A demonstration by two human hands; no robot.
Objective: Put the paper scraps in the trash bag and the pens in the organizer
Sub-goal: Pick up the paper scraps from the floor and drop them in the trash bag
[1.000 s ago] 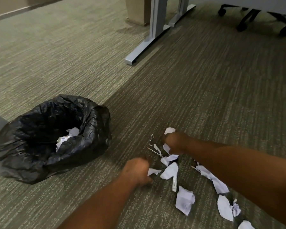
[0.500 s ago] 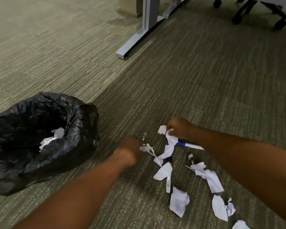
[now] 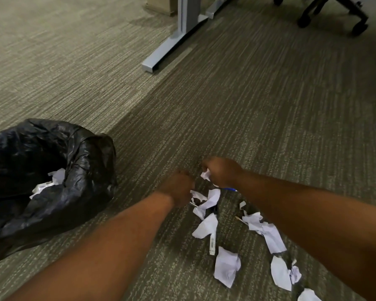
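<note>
Both hands work low over the carpet at the far end of the scattered paper scraps (image 3: 206, 229). The right hand (image 3: 223, 171) is bunched shut around a small white scrap (image 3: 205, 175), probably gathering several before one trip. The left hand (image 3: 178, 185) is curled into a loose fist just beside it; whether it holds anything I cannot tell. The trash bag (image 3: 85, 148) sits open-mouthed to the left, near enough for a short toss, with paper already inside. A blue pen (image 3: 230, 189) peeks from under the right forearm, and a white pen (image 3: 212, 243) lies among the scraps. No organizer is in sight.
</note>
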